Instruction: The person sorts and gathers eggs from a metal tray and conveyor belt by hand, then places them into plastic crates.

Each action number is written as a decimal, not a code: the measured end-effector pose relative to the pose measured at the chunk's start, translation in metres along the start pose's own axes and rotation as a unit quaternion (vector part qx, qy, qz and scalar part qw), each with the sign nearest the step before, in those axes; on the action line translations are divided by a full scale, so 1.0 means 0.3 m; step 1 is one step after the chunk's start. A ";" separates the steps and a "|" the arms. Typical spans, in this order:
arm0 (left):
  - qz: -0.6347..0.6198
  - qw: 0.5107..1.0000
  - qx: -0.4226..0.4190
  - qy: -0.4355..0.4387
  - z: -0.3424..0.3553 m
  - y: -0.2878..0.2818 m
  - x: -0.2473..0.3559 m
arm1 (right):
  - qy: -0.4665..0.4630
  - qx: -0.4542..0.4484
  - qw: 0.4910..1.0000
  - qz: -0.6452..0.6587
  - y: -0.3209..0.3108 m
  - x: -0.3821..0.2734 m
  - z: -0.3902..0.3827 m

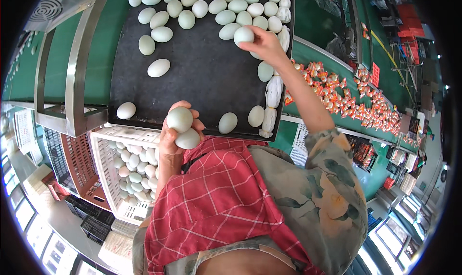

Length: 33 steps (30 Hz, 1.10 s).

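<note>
My left hand (169, 147) is closed round two pale eggs (179, 119), one above the other, over the near edge of a black tray (192, 82). My right hand (264, 46) grips a whitish egg (243, 35) near the tray's right side, beside several other eggs. Many white and pale green eggs (186, 19) lie loose in the tray, crowded toward its far end, with a few scattered nearer. White bundled cloth or plastic (274, 92) lines the tray's right edge.
A white crate full of eggs (134, 171) stands below left, beside a brown crate (84, 164). A steel frame (74, 78) is left of the tray. Red-and-orange wrapped packets (341, 99) cover a green belt at right. More crates sit around.
</note>
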<state>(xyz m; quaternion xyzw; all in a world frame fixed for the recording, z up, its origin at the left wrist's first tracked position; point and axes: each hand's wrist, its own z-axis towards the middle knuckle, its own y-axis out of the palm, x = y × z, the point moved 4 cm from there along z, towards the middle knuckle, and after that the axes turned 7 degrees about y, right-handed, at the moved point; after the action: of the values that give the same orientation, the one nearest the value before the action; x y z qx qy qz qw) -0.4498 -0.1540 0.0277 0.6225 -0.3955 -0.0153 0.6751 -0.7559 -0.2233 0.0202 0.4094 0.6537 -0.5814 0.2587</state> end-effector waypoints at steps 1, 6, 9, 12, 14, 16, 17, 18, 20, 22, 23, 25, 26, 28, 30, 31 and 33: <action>0.001 1.000 -0.015 -0.012 0.008 0.002 -0.009 | -0.014 -0.038 0.976 0.213 0.007 -0.008 -0.016; -0.023 0.998 -0.057 -0.035 0.060 0.014 -0.058 | -0.128 -0.102 0.877 0.451 0.075 -0.179 -0.137; -0.057 0.994 -0.085 -0.041 0.118 0.075 -0.085 | -0.138 -0.118 0.900 0.396 0.086 -0.233 -0.205; -0.105 0.985 -0.134 -0.016 0.118 0.081 -0.099 | -0.227 -0.101 0.948 0.199 0.119 -0.293 -0.260; -0.164 0.977 -0.134 -0.002 0.105 0.043 -0.107 | -0.238 -0.112 0.955 0.138 0.164 -0.289 -0.279; -0.179 0.977 -0.115 -0.023 0.091 0.042 -0.113 | -0.192 -0.134 0.957 0.171 0.197 -0.260 -0.296; -0.182 0.977 -0.104 -0.033 0.092 0.045 -0.121 | -0.107 -0.168 0.941 0.274 0.204 -0.222 -0.288; -0.167 0.981 -0.086 -0.041 0.095 0.059 -0.119 | -0.021 -0.201 0.905 0.373 0.227 -0.199 -0.294; -0.203 0.969 -0.137 -0.030 0.104 0.051 -0.115 | -0.001 -0.175 0.872 0.457 0.222 -0.203 -0.300; -0.258 0.948 -0.182 -0.030 0.108 0.078 -0.101 | -0.011 -0.166 0.870 0.465 0.204 -0.212 -0.299; -0.265 0.945 -0.190 -0.030 0.103 0.067 -0.100 | -0.011 -0.173 0.868 0.465 0.209 -0.213 -0.299; -0.272 0.946 -0.174 -0.024 0.100 0.077 -0.098 | 0.002 -0.159 0.865 0.477 0.217 -0.212 -0.300; -0.280 0.946 -0.161 -0.020 0.099 0.079 -0.097 | 0.001 -0.160 0.864 0.478 0.225 -0.214 -0.301; -0.273 0.946 -0.174 -0.019 0.097 0.058 -0.107 | 0.008 -0.162 0.846 0.508 0.242 -0.213 -0.302; -0.225 0.969 -0.101 -0.003 0.089 0.068 -0.104 | -0.025 -0.147 0.888 0.435 0.262 -0.215 -0.302; -0.219 0.970 -0.108 0.007 0.082 0.061 -0.103 | -0.070 -0.156 0.936 0.307 0.265 -0.229 -0.302; -0.190 0.979 -0.078 0.013 0.065 0.021 -0.106 | -0.142 -0.163 0.956 0.200 0.249 -0.258 -0.296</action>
<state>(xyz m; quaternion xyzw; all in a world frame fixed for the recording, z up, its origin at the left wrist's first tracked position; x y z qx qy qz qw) -0.4855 -0.1524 0.0149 0.6318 -0.2587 -0.1660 0.7116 -0.6401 -0.1559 0.0592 0.3977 0.6010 -0.4549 0.5232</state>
